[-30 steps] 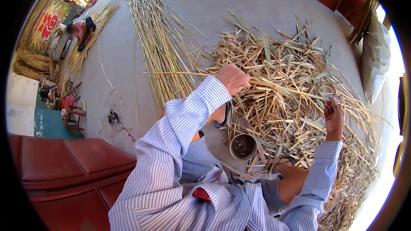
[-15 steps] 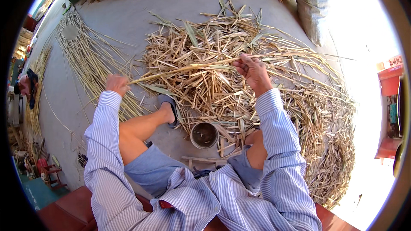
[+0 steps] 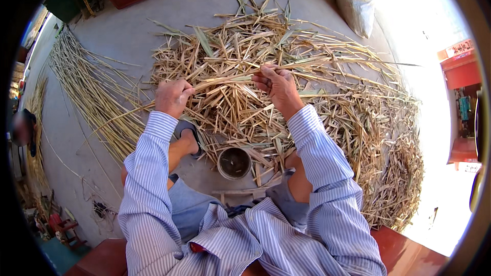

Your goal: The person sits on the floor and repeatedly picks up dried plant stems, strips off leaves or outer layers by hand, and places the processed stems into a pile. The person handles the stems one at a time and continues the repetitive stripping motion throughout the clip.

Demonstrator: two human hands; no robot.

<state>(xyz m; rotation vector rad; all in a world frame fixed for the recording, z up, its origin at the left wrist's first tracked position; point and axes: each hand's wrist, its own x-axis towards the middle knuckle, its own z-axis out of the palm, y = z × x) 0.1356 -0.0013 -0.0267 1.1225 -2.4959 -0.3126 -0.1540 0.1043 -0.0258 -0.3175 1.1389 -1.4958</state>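
Reed stalk [image 3: 225,79] between both hands

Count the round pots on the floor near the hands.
1: a small round pot stands on the grey floor between the person's knees, below both hands. Others may lie hidden under the straw pile.

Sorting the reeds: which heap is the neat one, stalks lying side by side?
The long stalk bundle left of the left hand; the central pile is jumbled scraps.

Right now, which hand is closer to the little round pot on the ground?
The left, though only narrowly. The left hand is up and left of the round pot; the right hand is farther up, slightly right.
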